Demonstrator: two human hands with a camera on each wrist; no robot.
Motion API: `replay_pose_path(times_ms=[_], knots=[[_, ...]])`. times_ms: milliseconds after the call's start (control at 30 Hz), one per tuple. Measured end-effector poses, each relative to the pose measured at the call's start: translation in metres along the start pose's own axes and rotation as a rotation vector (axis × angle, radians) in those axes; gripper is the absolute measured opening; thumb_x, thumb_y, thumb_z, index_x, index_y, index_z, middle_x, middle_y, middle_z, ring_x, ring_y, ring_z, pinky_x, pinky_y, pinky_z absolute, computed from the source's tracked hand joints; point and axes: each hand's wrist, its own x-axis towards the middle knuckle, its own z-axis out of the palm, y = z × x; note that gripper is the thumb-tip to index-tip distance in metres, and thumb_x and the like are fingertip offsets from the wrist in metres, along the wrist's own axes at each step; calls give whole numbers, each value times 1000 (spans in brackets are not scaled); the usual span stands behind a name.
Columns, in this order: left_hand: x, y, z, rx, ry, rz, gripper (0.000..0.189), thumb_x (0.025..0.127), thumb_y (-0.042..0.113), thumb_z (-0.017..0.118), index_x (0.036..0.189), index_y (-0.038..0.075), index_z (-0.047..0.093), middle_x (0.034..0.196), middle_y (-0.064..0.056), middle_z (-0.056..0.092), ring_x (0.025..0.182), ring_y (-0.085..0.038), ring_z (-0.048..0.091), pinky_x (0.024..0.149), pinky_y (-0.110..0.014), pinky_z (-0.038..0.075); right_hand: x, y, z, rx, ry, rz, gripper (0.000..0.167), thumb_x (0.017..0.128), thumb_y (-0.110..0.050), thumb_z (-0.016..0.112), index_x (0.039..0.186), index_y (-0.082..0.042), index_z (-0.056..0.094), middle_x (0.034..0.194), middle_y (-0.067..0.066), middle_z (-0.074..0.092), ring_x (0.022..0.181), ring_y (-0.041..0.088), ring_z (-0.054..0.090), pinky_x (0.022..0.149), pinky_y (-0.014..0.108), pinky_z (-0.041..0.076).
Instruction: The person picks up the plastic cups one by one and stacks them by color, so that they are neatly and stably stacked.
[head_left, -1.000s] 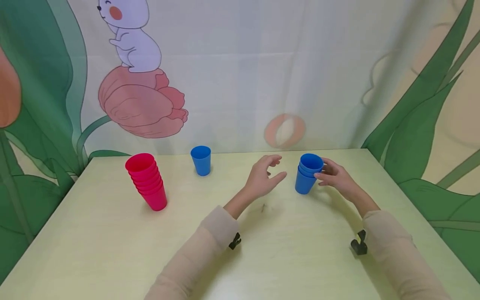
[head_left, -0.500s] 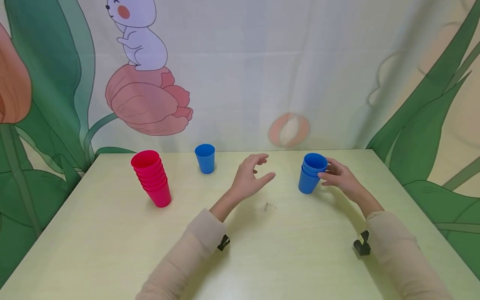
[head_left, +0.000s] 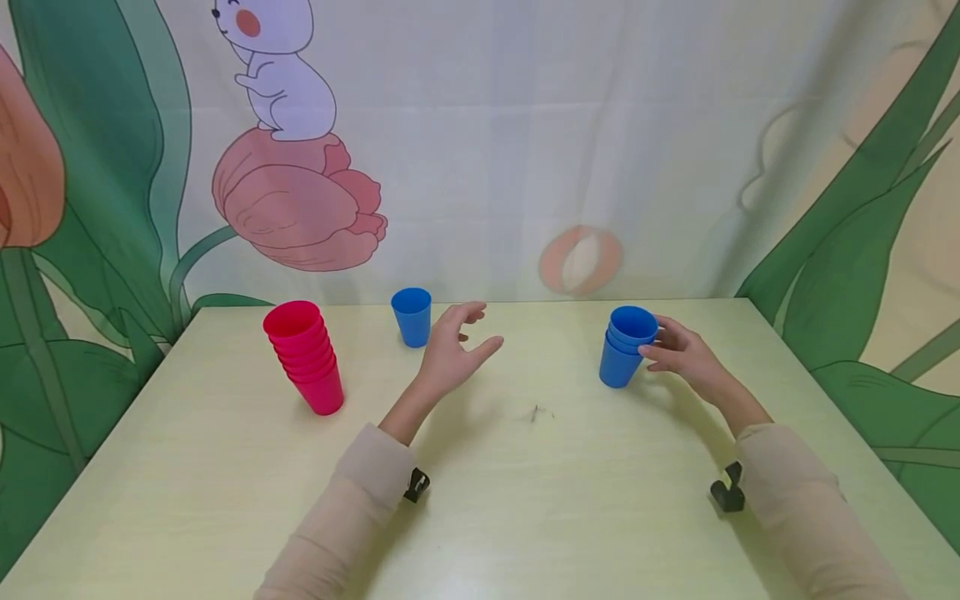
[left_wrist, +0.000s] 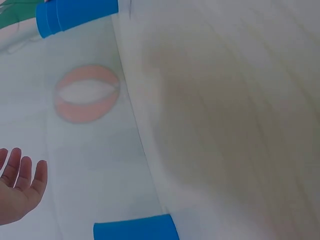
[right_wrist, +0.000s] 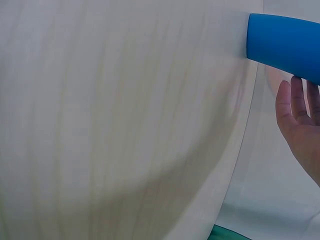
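In the head view, a stack of blue cups (head_left: 621,358) stands upright at the right of the table. My right hand (head_left: 686,360) is at its right side, thumb in front and fingers behind. The right wrist view shows that hand's fingertips (right_wrist: 297,97) right at the blue wall of the stack (right_wrist: 285,42). My left hand (head_left: 450,354) hovers over the table with fingers spread loosely and nothing in them. Just left of it stands a single blue cup (head_left: 412,321), which also shows at the bottom of the left wrist view. Further left is a leaning-looking stack of red cups (head_left: 318,375).
The pale table (head_left: 540,517) meets a curtain (head_left: 480,167) printed with plants and a white animal along its back edge. A small dark mark (head_left: 536,413) lies on the tabletop between the hands.
My left hand has moved left, away from the blue stack and toward the single blue cup. My right hand stays beside the blue stack. The head view has shifted slightly.
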Motion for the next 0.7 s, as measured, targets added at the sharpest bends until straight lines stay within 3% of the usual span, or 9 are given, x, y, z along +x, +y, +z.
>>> replay_pose_path(times_ms=[133,300,533,700], knots=[[-1,-6,-8,26,14,-20,50,82,21,69,125,4,50,118,-13,54,108,-24,49,80,-39,48,0,-1,0,-4,-1,-6,74,87,-33,60,144,-8,19,136,25,36,115,39,43,88,48,44],[-2,-15,-17,94,60,-93,52,81,24,69,124,4,49,114,-13,54,105,-24,49,82,-39,47,1,-1,0,6,-6,0,72,88,-31,59,143,-7,20,136,26,36,114,38,43,88,48,44],[-2,-25,-26,176,205,-270,57,80,30,69,125,5,46,114,-12,52,108,-25,46,86,-43,44,-2,-3,1,-1,-10,8,73,89,-31,58,145,-9,17,137,25,34,116,39,42,88,44,45],[0,-32,-32,175,299,-366,62,78,31,69,128,7,43,119,-13,48,115,-28,38,86,-48,44,-2,-4,0,0,-18,5,72,90,-28,57,145,-9,15,138,26,32,118,41,40,89,47,44]])
